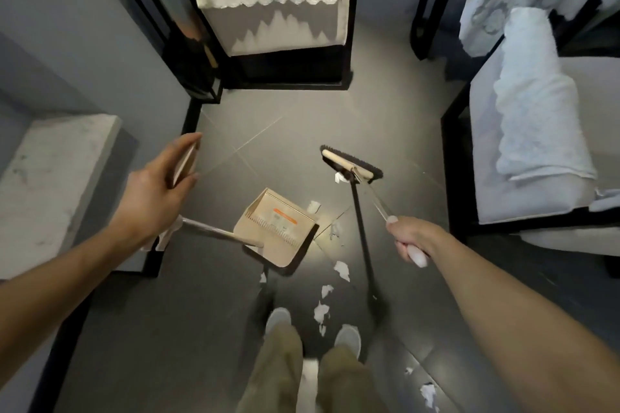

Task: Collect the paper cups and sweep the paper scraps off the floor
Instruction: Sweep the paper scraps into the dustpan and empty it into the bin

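Observation:
My left hand (151, 194) pinches a beige paper cup (185, 161) between thumb and fingers. The metal handle of the beige dustpan (278, 228) runs up under the same hand, and the pan hangs tilted over the dark floor. My right hand (407, 240) grips the white end of a broom handle. The broom head (350, 164), with black bristles, rests on the floor ahead, touching one white scrap (340, 178). Several more paper scraps (341, 270) lie in a trail between the dustpan and my feet, and others (427, 392) lie at the lower right.
A black-framed chair with a lace cover (268, 10) stands ahead. A second chair with a white cloth (536, 127) stands to the right, and a marble-topped stand (50, 178) to the left. My shoes (278, 318) are on the floor between them.

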